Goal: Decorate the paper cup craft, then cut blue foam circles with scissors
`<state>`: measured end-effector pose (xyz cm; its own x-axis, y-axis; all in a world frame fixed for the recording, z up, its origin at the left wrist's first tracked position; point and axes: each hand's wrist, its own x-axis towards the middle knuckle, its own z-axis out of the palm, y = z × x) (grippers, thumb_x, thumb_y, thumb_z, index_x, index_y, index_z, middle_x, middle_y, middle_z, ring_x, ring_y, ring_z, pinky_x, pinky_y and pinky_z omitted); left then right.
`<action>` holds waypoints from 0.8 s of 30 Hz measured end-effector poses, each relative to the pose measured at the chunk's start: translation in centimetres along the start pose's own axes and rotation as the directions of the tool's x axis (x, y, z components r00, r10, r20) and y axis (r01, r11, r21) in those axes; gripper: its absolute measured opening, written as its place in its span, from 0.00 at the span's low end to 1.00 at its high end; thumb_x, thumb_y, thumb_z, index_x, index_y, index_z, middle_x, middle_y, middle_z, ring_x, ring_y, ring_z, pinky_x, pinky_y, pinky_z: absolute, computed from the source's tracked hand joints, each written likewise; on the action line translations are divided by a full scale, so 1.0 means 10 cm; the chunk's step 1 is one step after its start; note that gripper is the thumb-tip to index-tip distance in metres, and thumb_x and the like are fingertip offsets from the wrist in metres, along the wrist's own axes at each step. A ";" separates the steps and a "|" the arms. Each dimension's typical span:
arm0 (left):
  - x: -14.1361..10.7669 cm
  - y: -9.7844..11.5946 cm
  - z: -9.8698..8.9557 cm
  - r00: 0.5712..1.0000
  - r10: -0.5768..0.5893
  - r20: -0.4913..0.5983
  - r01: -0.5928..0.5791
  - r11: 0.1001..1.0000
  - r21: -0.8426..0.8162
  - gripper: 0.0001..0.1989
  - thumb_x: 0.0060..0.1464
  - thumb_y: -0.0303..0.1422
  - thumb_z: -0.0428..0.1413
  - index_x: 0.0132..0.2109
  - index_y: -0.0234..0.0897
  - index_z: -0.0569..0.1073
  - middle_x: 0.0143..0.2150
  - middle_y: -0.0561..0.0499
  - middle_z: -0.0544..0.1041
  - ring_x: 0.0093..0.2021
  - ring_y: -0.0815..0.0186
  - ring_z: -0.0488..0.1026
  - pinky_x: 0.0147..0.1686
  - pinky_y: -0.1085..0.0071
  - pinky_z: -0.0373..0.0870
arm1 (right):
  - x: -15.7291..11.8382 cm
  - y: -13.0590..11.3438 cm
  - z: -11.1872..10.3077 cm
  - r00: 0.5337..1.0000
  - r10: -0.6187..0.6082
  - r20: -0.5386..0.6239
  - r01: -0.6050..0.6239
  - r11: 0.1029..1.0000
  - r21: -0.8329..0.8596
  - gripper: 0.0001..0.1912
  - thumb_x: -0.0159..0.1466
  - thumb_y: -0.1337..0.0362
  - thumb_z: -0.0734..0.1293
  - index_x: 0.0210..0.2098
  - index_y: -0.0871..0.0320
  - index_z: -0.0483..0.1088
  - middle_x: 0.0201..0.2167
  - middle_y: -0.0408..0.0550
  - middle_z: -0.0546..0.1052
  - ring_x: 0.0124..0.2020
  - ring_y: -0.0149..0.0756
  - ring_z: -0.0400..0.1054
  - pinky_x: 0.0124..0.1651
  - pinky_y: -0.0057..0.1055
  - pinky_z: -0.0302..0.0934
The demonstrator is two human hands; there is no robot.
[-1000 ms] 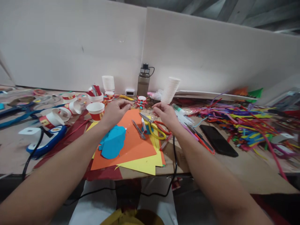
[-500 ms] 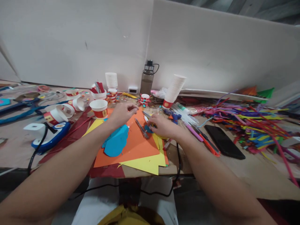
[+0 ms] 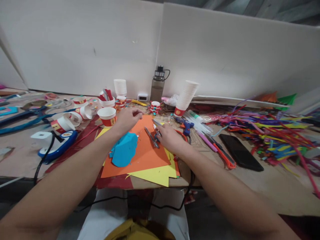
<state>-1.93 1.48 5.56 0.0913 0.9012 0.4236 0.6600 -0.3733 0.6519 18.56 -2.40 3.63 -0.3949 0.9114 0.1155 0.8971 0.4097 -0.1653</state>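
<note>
My left hand point(image 3: 128, 119) hovers over the back left of an orange paper sheet point(image 3: 142, 151), its fingers loosely bent and nothing visible in them. Below its wrist lies a cut blue paper piece point(image 3: 124, 150). My right hand point(image 3: 168, 136) is at the sheet's right edge with its fingers bent together. A small blue bit shows at those fingertips, but what they grip is hidden. Just beyond them a pointed metal blade point(image 3: 156, 122) sticks out. A grey metal tool point(image 3: 151, 136), perhaps a slim cutter, lies on the sheet between my hands.
Left stand paper cups point(image 3: 107, 115) and a blue-white power strip point(image 3: 58, 146). A bottle point(image 3: 157, 83) and a cup stack point(image 3: 186, 98) stand behind. Right lie a blue glue gun point(image 3: 187, 126), a red-handled cutter point(image 3: 225, 156), a phone point(image 3: 240, 151) and many pipe cleaners point(image 3: 280, 130).
My left hand has drawn back slightly to the left. My right hand has shifted a little, and a red-orange loop now shows behind it. The blue paper and metal tool stay put.
</note>
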 end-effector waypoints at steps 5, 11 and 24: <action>0.03 -0.02 -0.06 0.995 -0.008 -0.104 0.006 1.000 -0.023 0.10 0.53 0.34 0.53 0.36 0.38 0.79 0.33 0.49 0.81 0.36 0.62 0.77 0.39 0.68 0.70 | 0.06 -0.12 0.03 0.993 0.117 0.017 -0.117 0.993 0.003 0.20 0.64 0.69 0.58 0.55 0.61 0.65 0.45 0.64 0.73 0.42 0.50 0.70 0.39 0.38 0.60; 0.03 0.01 -0.15 0.984 -0.048 -0.173 0.039 0.998 -0.058 0.10 0.53 0.33 0.54 0.37 0.37 0.79 0.32 0.49 0.81 0.35 0.63 0.77 0.39 0.70 0.72 | 0.09 -0.19 -0.05 0.979 0.203 0.015 -0.204 0.975 0.086 0.17 0.62 0.65 0.61 0.49 0.65 0.70 0.40 0.65 0.77 0.40 0.52 0.71 0.36 0.37 0.58; 0.00 -0.03 0.07 0.991 -0.017 -0.129 0.003 0.994 -0.109 0.10 0.53 0.33 0.53 0.37 0.35 0.79 0.32 0.48 0.81 0.35 0.64 0.77 0.37 0.70 0.69 | -0.06 -0.41 0.01 0.989 0.100 0.113 -0.095 0.994 -0.051 0.10 0.61 0.68 0.61 0.41 0.62 0.70 0.37 0.58 0.77 0.37 0.46 0.73 0.35 0.33 0.60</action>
<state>-1.63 1.73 4.88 -0.0172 0.8713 0.4904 0.5751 -0.3926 0.7177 15.11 -4.64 4.18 -0.3229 0.9463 -0.0127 0.9395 0.3189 -0.1253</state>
